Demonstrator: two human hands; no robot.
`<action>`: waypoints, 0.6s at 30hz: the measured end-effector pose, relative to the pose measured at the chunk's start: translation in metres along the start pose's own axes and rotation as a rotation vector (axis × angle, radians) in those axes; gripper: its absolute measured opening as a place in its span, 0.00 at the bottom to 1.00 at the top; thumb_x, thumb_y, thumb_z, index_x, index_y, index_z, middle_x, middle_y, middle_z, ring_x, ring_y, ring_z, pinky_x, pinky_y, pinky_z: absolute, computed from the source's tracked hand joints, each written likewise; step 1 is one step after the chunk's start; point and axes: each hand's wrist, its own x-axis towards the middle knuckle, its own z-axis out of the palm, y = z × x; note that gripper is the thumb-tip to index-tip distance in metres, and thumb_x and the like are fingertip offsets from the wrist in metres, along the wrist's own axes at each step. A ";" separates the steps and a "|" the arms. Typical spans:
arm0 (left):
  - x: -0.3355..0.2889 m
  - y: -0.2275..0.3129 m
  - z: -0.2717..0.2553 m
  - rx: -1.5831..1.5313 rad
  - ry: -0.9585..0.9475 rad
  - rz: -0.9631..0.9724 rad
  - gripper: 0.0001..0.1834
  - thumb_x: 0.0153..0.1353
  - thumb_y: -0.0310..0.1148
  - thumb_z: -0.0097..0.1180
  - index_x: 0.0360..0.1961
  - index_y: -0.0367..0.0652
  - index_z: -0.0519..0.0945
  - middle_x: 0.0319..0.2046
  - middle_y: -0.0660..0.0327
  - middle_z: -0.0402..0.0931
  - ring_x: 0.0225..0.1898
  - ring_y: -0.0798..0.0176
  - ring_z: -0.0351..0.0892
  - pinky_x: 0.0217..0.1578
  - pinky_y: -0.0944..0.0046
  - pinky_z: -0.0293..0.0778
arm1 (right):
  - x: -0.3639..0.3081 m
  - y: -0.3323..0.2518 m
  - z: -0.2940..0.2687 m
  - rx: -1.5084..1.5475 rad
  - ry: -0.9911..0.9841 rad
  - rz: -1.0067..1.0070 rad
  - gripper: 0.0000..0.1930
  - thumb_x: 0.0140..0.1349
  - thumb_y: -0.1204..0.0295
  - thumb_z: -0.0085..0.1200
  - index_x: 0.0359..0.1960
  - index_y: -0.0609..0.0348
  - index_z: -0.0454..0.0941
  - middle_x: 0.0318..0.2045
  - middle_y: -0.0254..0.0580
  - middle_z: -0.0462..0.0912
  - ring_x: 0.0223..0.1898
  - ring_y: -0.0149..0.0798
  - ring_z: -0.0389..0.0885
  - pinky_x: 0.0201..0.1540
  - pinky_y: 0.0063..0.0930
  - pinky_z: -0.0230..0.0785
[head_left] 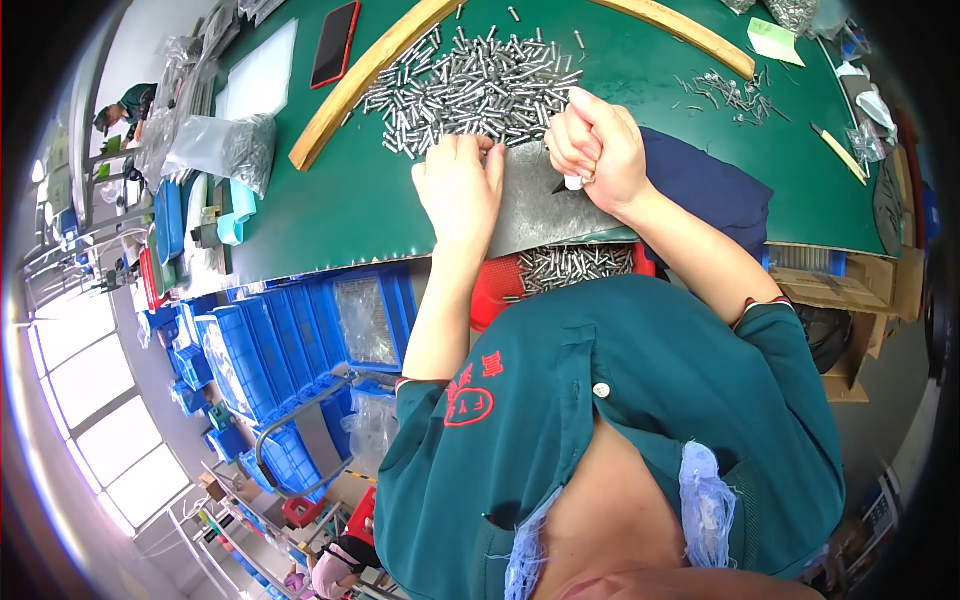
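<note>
A large heap of small metal pins point(475, 85) lies on the green table. At its near edge is my left hand point(460, 190), its fingers bent down and drawn together with the thumb; whatever is between the fingertips is hidden. To the right, my right hand point(605, 155) is closed in a fist around a small white-handled tool point(573, 183). The tool's dark tip points left, over a grey sheet point(535, 205) at the table's front. Under the table edge, a red basket point(493, 292) holds more pins.
Two wooden strips point(345, 105) point(690, 35) flank the heap. A phone point(335, 45) lies at the left; dark blue cloth point(700, 190) is beside my right forearm. Loose pins point(735, 95) and a yellow-handled knife point(840, 155) lie at the right. Blue crates point(245, 350) stand below left.
</note>
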 end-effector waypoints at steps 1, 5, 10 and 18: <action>0.000 -0.001 -0.002 0.044 -0.006 0.001 0.07 0.48 0.38 0.58 0.24 0.49 0.76 0.23 0.66 0.70 0.28 0.63 0.70 0.29 0.62 0.62 | 0.000 -0.001 0.001 -0.037 0.017 0.009 0.25 0.65 0.64 0.32 0.07 0.52 0.51 0.05 0.31 0.53 0.08 0.25 0.50 0.12 0.20 0.46; -0.005 -0.003 -0.007 -0.018 -0.004 -0.040 0.05 0.48 0.36 0.58 0.23 0.49 0.76 0.23 0.66 0.71 0.27 0.64 0.71 0.30 0.61 0.62 | -0.001 -0.002 -0.001 -0.057 0.020 -0.003 0.25 0.65 0.64 0.31 0.07 0.52 0.51 0.05 0.31 0.53 0.08 0.25 0.50 0.12 0.19 0.46; -0.038 0.012 -0.009 -0.372 -0.195 0.028 0.04 0.48 0.32 0.58 0.25 0.48 0.75 0.24 0.65 0.69 0.29 0.61 0.69 0.30 0.62 0.61 | 0.000 0.001 -0.004 0.042 -0.035 -0.019 0.25 0.64 0.64 0.37 0.07 0.53 0.53 0.06 0.30 0.55 0.09 0.24 0.51 0.12 0.20 0.46; -0.038 0.014 -0.008 -0.367 -0.102 0.091 0.05 0.44 0.27 0.61 0.21 0.44 0.76 0.21 0.64 0.68 0.23 0.63 0.67 0.26 0.64 0.63 | -0.001 0.001 -0.005 0.046 -0.049 -0.055 0.25 0.64 0.63 0.36 0.07 0.54 0.53 0.06 0.30 0.56 0.09 0.24 0.51 0.12 0.20 0.45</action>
